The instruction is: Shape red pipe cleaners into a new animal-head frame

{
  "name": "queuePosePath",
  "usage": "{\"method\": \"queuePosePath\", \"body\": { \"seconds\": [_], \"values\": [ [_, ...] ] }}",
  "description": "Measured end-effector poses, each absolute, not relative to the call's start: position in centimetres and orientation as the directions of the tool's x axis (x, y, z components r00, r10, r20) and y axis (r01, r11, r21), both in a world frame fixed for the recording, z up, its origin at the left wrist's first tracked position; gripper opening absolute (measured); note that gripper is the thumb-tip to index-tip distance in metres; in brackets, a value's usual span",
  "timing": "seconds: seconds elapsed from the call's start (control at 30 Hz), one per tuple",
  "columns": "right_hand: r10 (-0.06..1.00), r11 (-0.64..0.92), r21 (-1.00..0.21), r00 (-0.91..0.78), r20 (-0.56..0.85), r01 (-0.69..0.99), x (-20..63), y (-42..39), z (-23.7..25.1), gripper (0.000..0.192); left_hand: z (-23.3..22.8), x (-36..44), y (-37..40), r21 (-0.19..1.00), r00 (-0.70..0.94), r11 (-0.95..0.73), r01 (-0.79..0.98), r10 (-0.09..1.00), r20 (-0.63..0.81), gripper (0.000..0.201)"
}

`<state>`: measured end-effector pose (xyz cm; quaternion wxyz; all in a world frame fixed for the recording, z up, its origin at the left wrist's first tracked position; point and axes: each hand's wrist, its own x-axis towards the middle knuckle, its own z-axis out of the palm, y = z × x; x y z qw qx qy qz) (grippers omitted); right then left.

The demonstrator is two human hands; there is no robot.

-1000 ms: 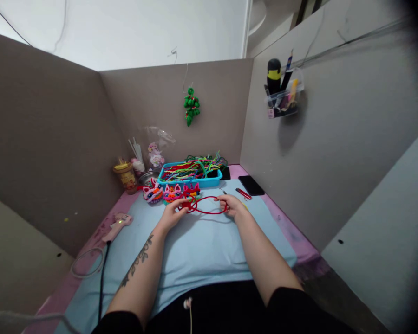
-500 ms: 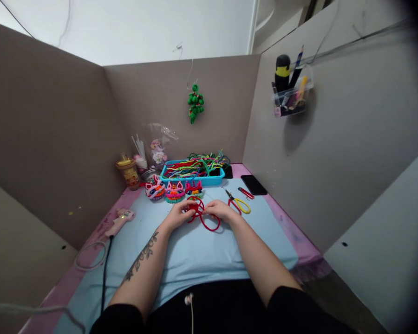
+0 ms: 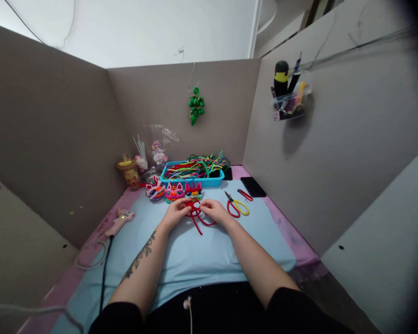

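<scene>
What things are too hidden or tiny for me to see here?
Head view: how the red strands cross, partly covered by the left hand and right hand.
Head view: the blue tray's floor, mostly buried under colourful strands.
Head view: where the grey cable goes, cut off by the picture's edges.
Head view: details on the pink tool, too small.
</scene>
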<state>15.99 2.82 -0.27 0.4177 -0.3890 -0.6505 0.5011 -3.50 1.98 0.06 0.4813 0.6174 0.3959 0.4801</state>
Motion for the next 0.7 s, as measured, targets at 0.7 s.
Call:
{"method": "queuePosePath", "body": {
  "seconds": [0.7],
  "values": [
    [0.969, 0.245, -0.97, -0.022, 0.245, -0.004, 15.8, 3.7, -0.7, 0.017, 0.1, -3.9, 2.6, 0.976, 0.059, -0.219, -0.005, 0.974, 0.219, 0.053]
  ]
}}
